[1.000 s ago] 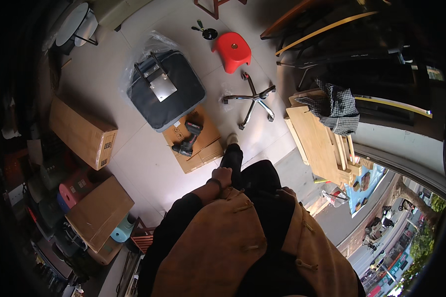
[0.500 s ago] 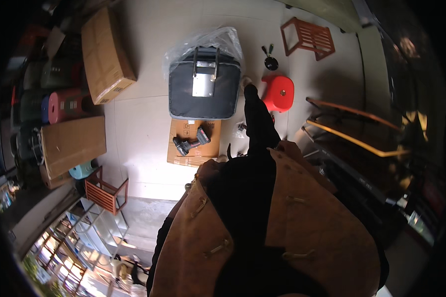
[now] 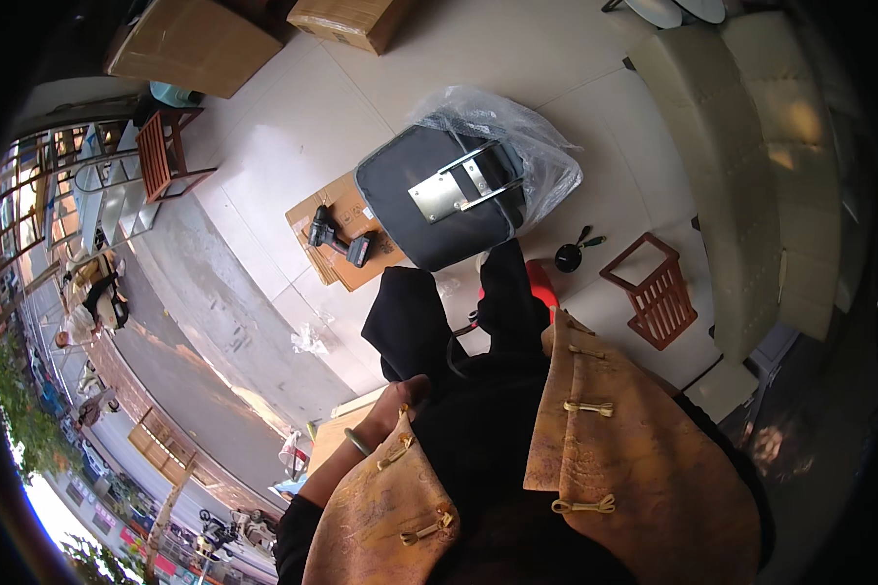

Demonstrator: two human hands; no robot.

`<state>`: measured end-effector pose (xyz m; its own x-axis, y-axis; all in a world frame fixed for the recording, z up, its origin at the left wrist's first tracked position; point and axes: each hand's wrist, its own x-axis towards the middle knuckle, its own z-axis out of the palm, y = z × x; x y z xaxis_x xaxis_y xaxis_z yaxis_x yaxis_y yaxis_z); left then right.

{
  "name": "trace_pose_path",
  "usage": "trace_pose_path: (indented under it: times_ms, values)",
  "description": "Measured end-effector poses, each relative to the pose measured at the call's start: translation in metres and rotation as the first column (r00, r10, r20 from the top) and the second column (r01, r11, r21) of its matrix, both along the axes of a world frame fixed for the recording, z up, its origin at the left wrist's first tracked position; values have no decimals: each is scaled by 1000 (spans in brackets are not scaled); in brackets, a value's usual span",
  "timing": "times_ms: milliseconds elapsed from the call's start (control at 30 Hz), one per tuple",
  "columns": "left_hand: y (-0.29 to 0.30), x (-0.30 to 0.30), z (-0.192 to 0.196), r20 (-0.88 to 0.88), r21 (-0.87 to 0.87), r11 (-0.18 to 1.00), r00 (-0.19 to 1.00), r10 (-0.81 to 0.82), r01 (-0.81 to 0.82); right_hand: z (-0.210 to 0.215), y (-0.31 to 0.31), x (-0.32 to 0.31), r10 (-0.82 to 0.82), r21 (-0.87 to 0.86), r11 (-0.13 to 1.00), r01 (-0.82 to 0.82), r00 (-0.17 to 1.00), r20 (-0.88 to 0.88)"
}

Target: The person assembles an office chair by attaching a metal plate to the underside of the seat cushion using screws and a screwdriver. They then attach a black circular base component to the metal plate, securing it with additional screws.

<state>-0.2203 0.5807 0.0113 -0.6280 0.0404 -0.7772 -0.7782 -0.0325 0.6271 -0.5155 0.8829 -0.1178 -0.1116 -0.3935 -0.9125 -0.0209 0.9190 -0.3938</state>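
Pale floor tiles fill the middle of the view, with a street and shopfronts bending away along the lower left rim. On the tiles, just ahead of the person's black trouser legs (image 3: 412, 322), lies the dark chair seat (image 3: 429, 200). It is upside down, with its metal mounting plate (image 3: 456, 187) facing up, and it sits half out of a clear plastic bag (image 3: 532, 146). Touching its left edge is a flat cardboard sheet (image 3: 314, 255) with a black cordless drill (image 3: 337, 234) lying on it.

The left hand (image 3: 400, 402) is well apart from the seat, drawn in against the front of the tan vest (image 3: 605, 458), with a dark bangle (image 3: 357, 444) on the wrist. Its fingers curl toward the vest's edge, and I cannot tell whether they grip the cloth or only rest there. The right hand is not in view.

Half a second ago a black sleeve stretched out toward the seat and the red stool (image 3: 541, 283). Now no arm reaches out, and the view has swung so that the seat sits further left and is turned. By that, nothing on the floor is being handled at this moment, and the seat and drill lie as they did.

Right of the stool are a small black part (image 3: 568, 257) and a brown slatted wooden crate (image 3: 654, 292). Cardboard boxes (image 3: 195, 44) stand at the top, and a cream sofa (image 3: 751, 146) runs along the right.
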Motion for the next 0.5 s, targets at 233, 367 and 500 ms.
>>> trace_pose_path:
  times_ms: [233, 367, 500]
  values:
    - [61, -11, -43, 26, 188, 971, 989, 143, -145, 7, 11, -41, 109, 63, 991, -119, 983, 151]
    - [90, 5, -109, -101, 162, 984, 993, -60, 76, 14, 7, -39, 150, 99, 978, -183, 949, 276]
    - [109, 19, -174, 90, 529, 849, 993, -71, 12, -15, -30, -54, 146, 104, 977, -185, 940, 307]
